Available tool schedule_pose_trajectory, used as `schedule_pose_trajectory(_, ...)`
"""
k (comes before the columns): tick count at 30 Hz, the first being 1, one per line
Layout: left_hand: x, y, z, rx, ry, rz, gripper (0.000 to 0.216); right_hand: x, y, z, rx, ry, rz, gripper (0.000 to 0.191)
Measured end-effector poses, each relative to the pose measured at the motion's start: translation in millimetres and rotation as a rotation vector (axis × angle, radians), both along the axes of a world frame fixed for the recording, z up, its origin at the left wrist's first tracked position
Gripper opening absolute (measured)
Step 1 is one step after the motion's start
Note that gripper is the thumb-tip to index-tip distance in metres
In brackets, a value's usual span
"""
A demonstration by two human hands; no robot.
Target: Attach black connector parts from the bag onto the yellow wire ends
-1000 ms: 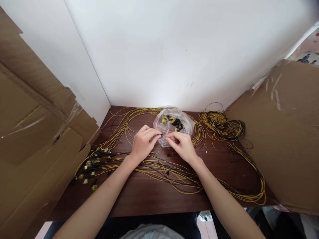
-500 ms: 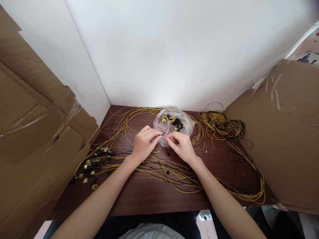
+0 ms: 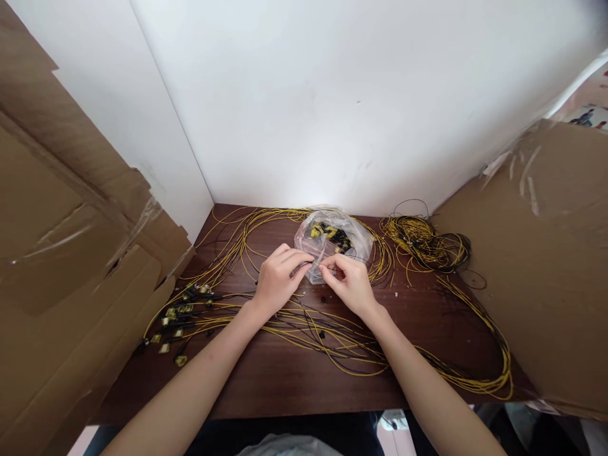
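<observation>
My left hand (image 3: 281,278) and my right hand (image 3: 350,284) meet over the front of a clear plastic bag (image 3: 361,246). The fingertips of both are pinched. Between them runs a short stretch of thin wire (image 3: 316,263), yellowish with a dark part near the left fingers. Its exact ends are too small to make out. Inside the bag lie small black and yellow pieces (image 3: 332,234). Below the hands, a bundle of yellow and black wires (image 3: 327,345) stretches across the table, passing under both forearms.
Yellow-ended black connectors (image 3: 178,313) lie at the left of the brown table (image 3: 266,392). A tangled wire coil (image 3: 422,240) sits at the back right. Cardboard panels (image 3: 71,253) flank both sides, and a white wall (image 3: 294,114) stands behind. Small dark bits (image 3: 322,334) dot the tabletop.
The view has shifted slightly, so everything sits a little lower and to the right. Both hands keep their pinch on the wire, with barely any movement.
</observation>
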State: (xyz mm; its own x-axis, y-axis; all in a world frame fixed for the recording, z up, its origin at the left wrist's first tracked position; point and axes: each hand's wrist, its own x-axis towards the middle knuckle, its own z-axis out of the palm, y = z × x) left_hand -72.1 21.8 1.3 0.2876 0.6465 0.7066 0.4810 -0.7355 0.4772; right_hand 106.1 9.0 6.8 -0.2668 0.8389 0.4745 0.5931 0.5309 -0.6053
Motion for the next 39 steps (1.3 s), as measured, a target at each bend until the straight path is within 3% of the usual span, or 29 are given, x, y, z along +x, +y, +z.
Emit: schedule_pose_trajectory(39,-0.6,0.2,-2.3,0.027,0.034,-0.009,0.010,-0.1,-1.0,1.7,-0.027,-0.010,0.014,0.013)
